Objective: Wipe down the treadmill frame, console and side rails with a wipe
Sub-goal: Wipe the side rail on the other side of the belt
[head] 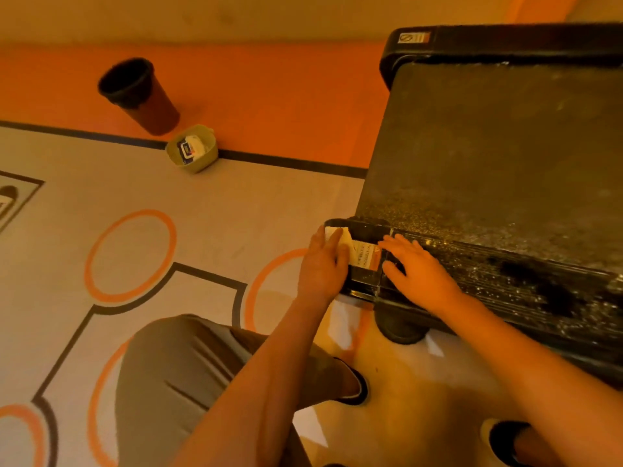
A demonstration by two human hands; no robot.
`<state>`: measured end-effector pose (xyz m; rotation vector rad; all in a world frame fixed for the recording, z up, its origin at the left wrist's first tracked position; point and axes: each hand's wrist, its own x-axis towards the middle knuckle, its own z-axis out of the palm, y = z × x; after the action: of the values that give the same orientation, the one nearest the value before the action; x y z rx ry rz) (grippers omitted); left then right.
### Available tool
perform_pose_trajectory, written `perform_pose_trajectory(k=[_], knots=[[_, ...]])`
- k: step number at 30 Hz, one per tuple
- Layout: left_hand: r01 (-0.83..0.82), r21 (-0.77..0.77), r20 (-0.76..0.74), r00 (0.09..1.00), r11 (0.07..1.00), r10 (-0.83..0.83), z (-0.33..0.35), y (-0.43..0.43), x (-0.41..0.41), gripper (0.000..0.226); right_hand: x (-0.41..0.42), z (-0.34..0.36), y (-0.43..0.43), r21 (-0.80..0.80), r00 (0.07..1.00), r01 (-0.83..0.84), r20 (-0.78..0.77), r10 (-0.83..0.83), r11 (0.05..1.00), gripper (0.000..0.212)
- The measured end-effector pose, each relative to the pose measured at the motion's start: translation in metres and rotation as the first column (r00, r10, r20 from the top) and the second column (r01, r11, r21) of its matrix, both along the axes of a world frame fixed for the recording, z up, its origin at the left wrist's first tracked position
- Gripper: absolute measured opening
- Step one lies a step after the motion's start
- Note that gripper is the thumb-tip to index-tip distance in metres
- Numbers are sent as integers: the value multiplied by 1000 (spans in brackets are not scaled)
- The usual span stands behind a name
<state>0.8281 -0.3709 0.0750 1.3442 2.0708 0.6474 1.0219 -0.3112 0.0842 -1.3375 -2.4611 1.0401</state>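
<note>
On the far left of the patterned floor [202,214] a dark bin [135,92] stood against the orange band. Just right of it and nearer sat a small green basket [206,163] with a packet and some white material inside. A bent knee in grey trousers [175,365] filled the near left.

The left hand [322,264] reached to the near left corner of the treadmill [488,42], its grip closed on a white wipe [338,235] and holding it against the black corner cap [367,230]. Just right of the wipe a pale printed label [365,254] was stuck to the cap; its text was too small to read.

The right hand [421,267] lay just beside the label, its grip apart, with the fingers spread flat on the ribbed rail [522,274]. Beyond it the dusty black belt [505,146] ran to the far right. A round rubber foot [401,325] sat under the corner.
</note>
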Motion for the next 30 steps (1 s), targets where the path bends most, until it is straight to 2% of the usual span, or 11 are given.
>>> perform_pose_trajectory(k=[2,4,10,13,17,20,24,26,30], knots=[[45,27,-146,988,999,-40,0,6,6,50,32,-4,-2,65,997,77,-2,-77,995,48],[45,22,-184,982,999,-40,2,10,11,49,59,-7,-6,126,995,93,34,-98,988,49],[-21,-23,-120,993,1000,18,-4,11,15,47,101,-26,-11,178,989,-20,146,-7,984,60],[-83,34,-58,995,996,85,-7,8,10,46,106,-32,-11,233,983,-69,183,26,970,67],[-101,72,-55,993,992,105,2,8,2,40,110,-35,-4,323,980,-53,199,-13,945,70],[-93,46,-29,995,995,95,3,9,-5,37,114,-40,1,327,979,-40,202,-29,944,70],[-65,87,-27,997,994,68,0,6,-2,38,112,-45,1,341,982,-12,182,-53,940,67],[-109,100,-1,994,989,109,-3,8,1,41,112,-46,1,339,984,-2,169,-58,941,66],[-157,125,-16,987,980,161,-8,18,3,34,113,-48,2,357,986,-7,157,-53,934,64]])
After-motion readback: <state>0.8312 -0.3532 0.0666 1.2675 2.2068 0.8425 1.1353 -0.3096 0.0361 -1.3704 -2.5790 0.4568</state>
